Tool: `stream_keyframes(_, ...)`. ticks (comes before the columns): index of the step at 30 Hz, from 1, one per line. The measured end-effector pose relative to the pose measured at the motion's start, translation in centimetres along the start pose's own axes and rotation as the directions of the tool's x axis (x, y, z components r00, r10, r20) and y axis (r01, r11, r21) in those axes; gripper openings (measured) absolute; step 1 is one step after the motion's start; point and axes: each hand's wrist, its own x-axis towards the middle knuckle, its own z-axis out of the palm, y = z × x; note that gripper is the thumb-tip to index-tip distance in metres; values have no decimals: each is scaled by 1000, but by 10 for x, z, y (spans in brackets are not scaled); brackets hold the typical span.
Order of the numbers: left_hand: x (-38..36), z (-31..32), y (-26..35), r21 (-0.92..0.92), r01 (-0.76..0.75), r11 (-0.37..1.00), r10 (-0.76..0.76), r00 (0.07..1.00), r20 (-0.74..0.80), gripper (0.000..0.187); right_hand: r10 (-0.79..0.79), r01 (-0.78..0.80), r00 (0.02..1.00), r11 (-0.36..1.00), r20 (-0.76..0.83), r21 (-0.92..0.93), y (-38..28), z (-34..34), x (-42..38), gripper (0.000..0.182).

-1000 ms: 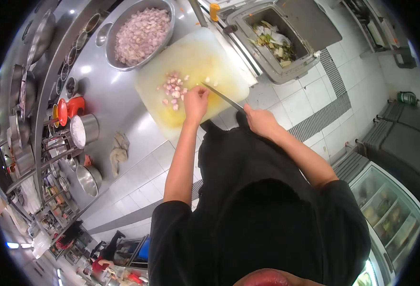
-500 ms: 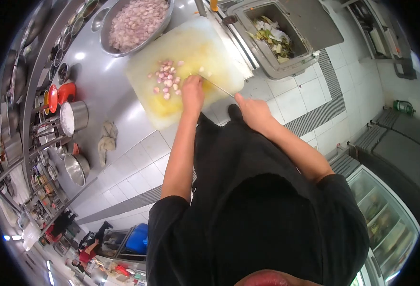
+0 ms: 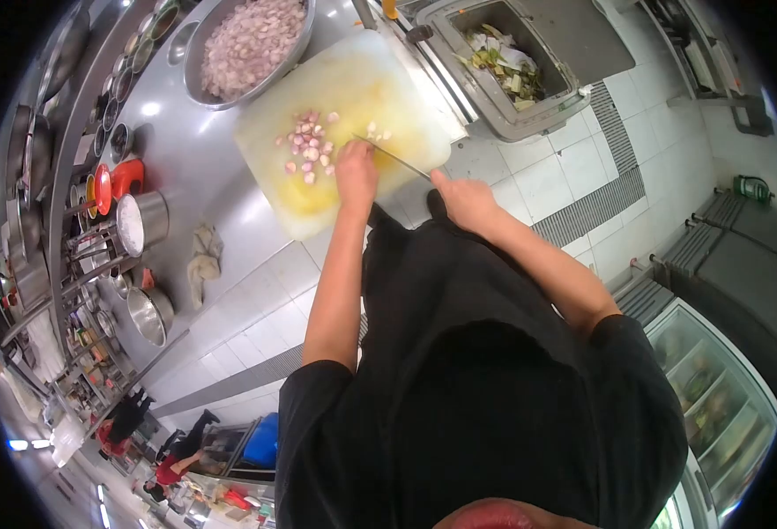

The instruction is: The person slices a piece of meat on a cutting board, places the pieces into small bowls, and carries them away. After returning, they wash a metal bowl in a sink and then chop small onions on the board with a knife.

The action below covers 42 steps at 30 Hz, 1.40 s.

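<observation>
A knife (image 3: 404,162) is gripped by its handle in my right hand (image 3: 466,203), near the board's close edge. Its thin blade reaches left across the cutting board (image 3: 260,123), passing just beside my left hand (image 3: 356,169). The fingers of that hand are curled together and pressed down at the board; whatever they hold is hidden. Left of them lies a loose pile of peeled shallots (image 3: 307,141). A few pale cut pieces (image 3: 378,133) rest on the far side of the blade.
A large metal bowl of shallots (image 3: 252,48) stands beyond the board. To the right is an open bin (image 3: 459,110) with vegetable scraps. A cloth (image 3: 203,264), a steel pot (image 3: 141,222) and a metal bowl (image 3: 149,316) are at left. Other people (image 3: 172,463) are farther off.
The knife blade has shifted slightly left, its tip reaching farther past my left fingers. More pale pieces now show beside the blade. My left hand stays nearly in place.
</observation>
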Motion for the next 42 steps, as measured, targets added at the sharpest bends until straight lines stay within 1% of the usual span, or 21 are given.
stream_keyframes(2,12,-7,-4,57,-5,998,6,1000,-30,4,-4,4,1000,1000,-3,-15,7,-2,7,42)
stream_keyframes(4,24,-20,-20,119,2,993,3,999,-40,5,11,-11,1000,995,2,97,1,-7,-1,42)
stream_keyframes(6,60,-25,-43,367,-35,930,153,943,-296,10,-7,1,998,996,68,89,-4,-10,-1,41)
stream_keyframes(7,70,-31,-50,363,-38,931,152,945,-291,10,-20,9,991,997,135,81,-8,-10,-4,40)
stream_keyframes(8,83,-34,-56,378,-74,923,111,991,-76,12,-15,5,991,997,133,76,-8,-6,-1,40)
stream_keyframes(9,90,-36,-57,387,-112,915,63,988,139,14,6,-19,991,995,131,97,-9,-3,5,39)
stream_keyframes(10,89,-34,-55,385,-111,916,63,989,136,14,24,-41,991,992,132,123,-7,0,10,39)
stream_keyframes(12,86,-29,-49,449,-102,887,-23,964,264,16,65,-79,992,987,106,138,-1,-1,15,38)
stream_keyframes(13,81,-29,-41,451,-106,886,-21,963,268,16,107,-119,991,980,82,157,0,-3,15,38)
stream_keyframes(15,62,-29,-22,319,-29,947,-38,979,201,12,117,-126,991,983,69,133,0,-4,11,39)
stream_keyframes(16,52,-27,-20,318,-33,948,-35,978,206,12,125,-130,991,986,56,100,1,-5,9,39)
stream_keyframes(18,33,-27,-11,78,163,984,-177,953,244,11,111,-112,994,988,21,110,3,-5,4,39)
stream_keyframes(19,26,-28,-5,76,166,983,-180,952,248,11,92,-89,996,989,-14,115,4,-3,1,38)
stream_keyframes(21,17,-28,3,-86,147,985,-132,978,159,10,87,-85,996,992,-18,92,6,-1,0,38)
stream_keyframes(25,12,-19,0,-125,101,987,-83,987,138,9,51,-50,996,998,-69,25,4,-1,0,35)
stream_keyframes(28,18,-17,4,-28,63,998,-59,990,127,8,21,-29,995,995,-94,-91,-3,-13,-9,33)
stream_keyframes(32,13,-16,5,-18,88,996,-85,989,123,7,30,-40,995,993,-94,-108,-3,-4,-10,32)
stream_keyframes(35,16,-12,3,-51,87,995,-83,993,78,5,-28,19,994,996,-109,-89,-2,-8,-5,33)
stream_keyframes(37,9,-14,3,-69,80,994,-75,994,79,5,3,-11,997,995,-79,-99,-10,-12,-13,32)
stream_keyframes(40,14,-12,6,-7,58,998,-58,996,69,6,-24,17,993,998,-119,-62,-2,-7,-3,31)
stream_keyframes(42,11,-13,5,-42,103,994,-100,993,63,6,-19,12,995,998,-101,-69,-8,-15,-6,32)
